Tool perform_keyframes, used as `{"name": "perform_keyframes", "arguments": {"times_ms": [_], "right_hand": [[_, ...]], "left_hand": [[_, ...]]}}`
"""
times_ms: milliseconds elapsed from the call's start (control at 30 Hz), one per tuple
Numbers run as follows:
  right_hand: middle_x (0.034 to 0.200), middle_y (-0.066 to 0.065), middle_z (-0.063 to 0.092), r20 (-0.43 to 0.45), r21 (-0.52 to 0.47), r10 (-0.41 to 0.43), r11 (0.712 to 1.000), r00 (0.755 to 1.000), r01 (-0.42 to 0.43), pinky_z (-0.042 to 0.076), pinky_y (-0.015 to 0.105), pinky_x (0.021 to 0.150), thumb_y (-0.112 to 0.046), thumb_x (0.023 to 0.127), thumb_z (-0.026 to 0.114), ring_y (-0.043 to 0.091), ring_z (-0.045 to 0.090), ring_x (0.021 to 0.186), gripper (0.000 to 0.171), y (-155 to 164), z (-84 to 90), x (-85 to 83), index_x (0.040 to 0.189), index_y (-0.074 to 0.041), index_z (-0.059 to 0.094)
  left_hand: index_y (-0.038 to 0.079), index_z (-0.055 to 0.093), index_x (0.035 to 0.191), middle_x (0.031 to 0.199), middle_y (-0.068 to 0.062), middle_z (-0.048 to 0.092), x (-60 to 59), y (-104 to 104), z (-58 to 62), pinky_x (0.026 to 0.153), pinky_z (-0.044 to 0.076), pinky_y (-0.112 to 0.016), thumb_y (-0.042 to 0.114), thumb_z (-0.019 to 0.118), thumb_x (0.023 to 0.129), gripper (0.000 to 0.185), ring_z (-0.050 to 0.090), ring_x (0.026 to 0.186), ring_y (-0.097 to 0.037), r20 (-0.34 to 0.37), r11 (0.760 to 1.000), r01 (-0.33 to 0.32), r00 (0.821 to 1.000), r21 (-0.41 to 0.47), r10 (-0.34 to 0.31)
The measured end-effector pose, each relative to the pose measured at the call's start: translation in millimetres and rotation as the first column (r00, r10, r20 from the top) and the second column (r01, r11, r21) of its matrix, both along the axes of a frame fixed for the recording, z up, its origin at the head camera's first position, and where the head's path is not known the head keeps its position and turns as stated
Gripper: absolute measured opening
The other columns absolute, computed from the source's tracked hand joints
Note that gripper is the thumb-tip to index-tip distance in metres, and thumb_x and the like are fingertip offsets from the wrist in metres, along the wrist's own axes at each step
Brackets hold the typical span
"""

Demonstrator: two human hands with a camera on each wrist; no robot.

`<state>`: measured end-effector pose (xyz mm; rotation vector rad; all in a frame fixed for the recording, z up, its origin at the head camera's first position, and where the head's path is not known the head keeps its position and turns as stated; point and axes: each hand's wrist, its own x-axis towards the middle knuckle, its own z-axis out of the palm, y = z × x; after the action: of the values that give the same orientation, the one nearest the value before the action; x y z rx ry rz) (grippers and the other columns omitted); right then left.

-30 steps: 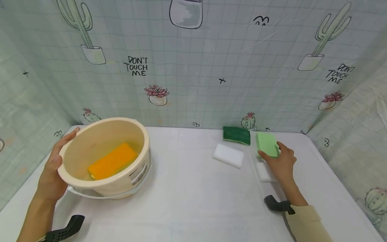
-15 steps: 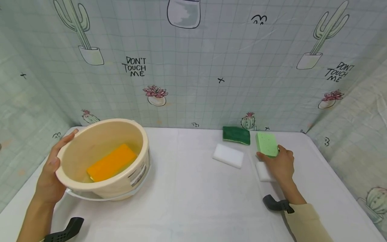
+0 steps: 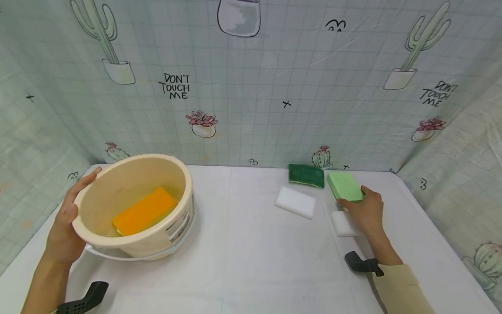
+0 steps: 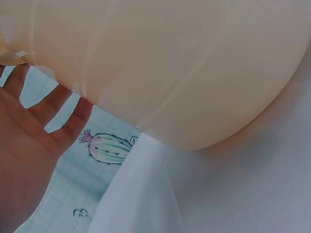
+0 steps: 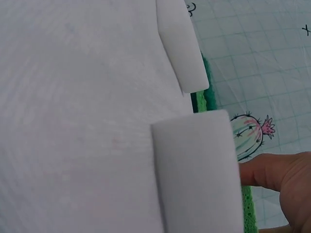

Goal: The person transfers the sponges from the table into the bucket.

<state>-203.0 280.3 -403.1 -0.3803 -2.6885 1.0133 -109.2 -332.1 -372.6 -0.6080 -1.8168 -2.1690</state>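
Observation:
On the left, my left hand grips the side of a cream bucket, with fingers spread along its outer wall below the rim. The bucket leans toward me, and an orange sponge lies inside it. In the left wrist view, fingers reach against the bucket's wall. At the right, my right hand pinches a light green sponge between thumb and fingers at its near end. In the right wrist view, a white sponge hides most of the green one.
A dark green sponge lies by the back curtain, with a white sponge in front of it. Another white sponge sits just below the light green one. White cloth covers the table.
The light green sponge has turned slightly, its far end swinging left, as my right hand shifts a little. The left hand and bucket have shifted slightly left and down in view, then stayed put.

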Motion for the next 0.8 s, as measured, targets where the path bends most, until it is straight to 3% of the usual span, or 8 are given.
{"name": "perform_keyframes", "arguments": {"times_ms": [300,533,667,800], "right_hand": [[0.135,0.040,0.030,-0.009,-0.039,0.014,0.999,1.000,-0.014,0.028,0.060,0.099,-0.017,0.083,0.071,0.051,0.032,0.123,0.076,-2,16.1,5.5,0.139,0.018,0.031],[0.137,0.037,0.029,-0.017,-0.073,0.016,0.997,1.000,-0.017,0.033,0.057,0.096,-0.020,0.085,0.069,0.046,0.033,0.123,0.075,-2,25.6,7.7,0.140,0.014,0.032],[0.137,0.034,0.032,-0.044,-0.095,0.049,0.994,0.998,-0.053,0.041,0.049,0.087,-0.019,0.086,0.069,0.040,0.041,0.115,0.074,-5,33.3,9.3,0.142,0.012,0.032],[0.133,0.032,0.036,-0.054,-0.077,0.109,0.991,0.993,-0.113,0.042,0.032,0.074,-0.022,0.087,0.069,0.035,0.047,0.105,0.075,-9,40.9,13.3,0.143,0.010,0.032]], "left_hand": [[0.006,0.022,0.151,0.153,-0.010,0.019,-3.0,2,3.9,0.089,0.046,-0.024,0.017,0.032,0.097,0.056,0.040,0.125,-0.018,-0.013,1.000,0.022,1.000,0.011,-0.022],[0.008,0.023,0.151,0.153,-0.008,0.020,-2.8,3,5.0,0.089,0.045,-0.023,0.018,0.032,0.096,0.056,0.039,0.125,-0.017,0.005,1.000,0.001,1.000,0.001,-0.001],[0.009,0.023,0.151,0.154,-0.007,0.019,-0.9,3,5.1,0.088,0.046,-0.023,0.017,0.032,0.096,0.056,0.039,0.125,-0.017,0.016,1.000,-0.016,1.000,-0.004,0.016],[0.008,0.024,0.151,0.154,-0.008,0.018,0.7,3,4.2,0.086,0.046,-0.023,0.018,0.032,0.096,0.056,0.040,0.125,-0.017,0.013,1.000,-0.025,1.000,-0.004,0.025]]}}
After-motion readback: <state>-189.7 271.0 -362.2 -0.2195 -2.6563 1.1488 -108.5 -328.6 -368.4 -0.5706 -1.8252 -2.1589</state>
